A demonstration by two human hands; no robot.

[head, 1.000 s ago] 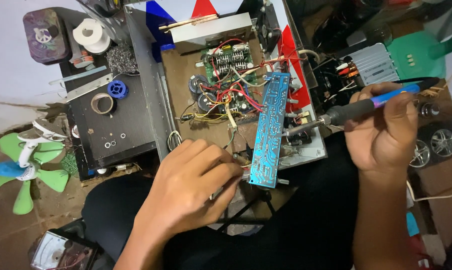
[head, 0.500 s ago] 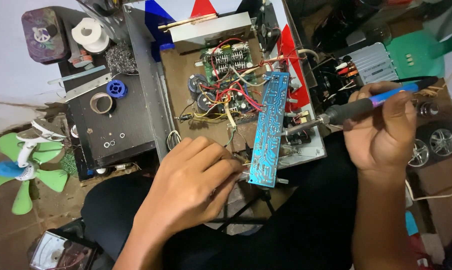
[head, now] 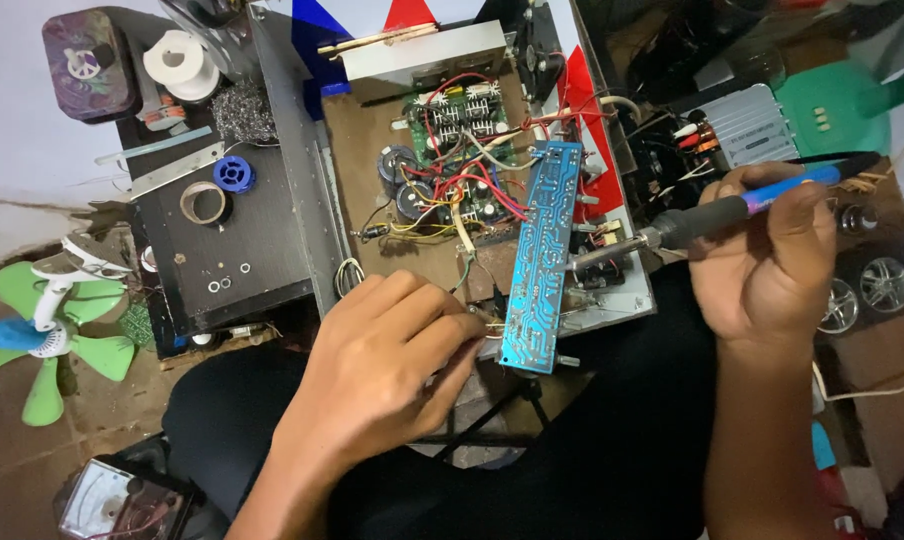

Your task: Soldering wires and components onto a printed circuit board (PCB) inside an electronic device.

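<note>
The right hand (head: 767, 255) was closed in a pen-like grip around a soldering iron (head: 717, 212) with a blue and black handle, its metal tip pointing left toward the edge of a long blue circuit board (head: 537, 260). The left hand (head: 387, 365) had its fingers curled and pinched at the board's lower left edge, near thin wires; what it pinched was hidden by the fingers. The board stood tilted on its edge above an open amplifier chassis (head: 452, 190) crowded with red, yellow and white wires and dark capacitors. To the left lay a dark metal panel (head: 227, 235), with a blue solder spool (head: 235, 173) on it, and a small green fan (head: 42, 325) on the floor. The work appeared to be at the soldering stage, with the iron just short of the joint. The next move would likely call for a steady tip placed on one pad, avoiding neighbouring wires.
</note>
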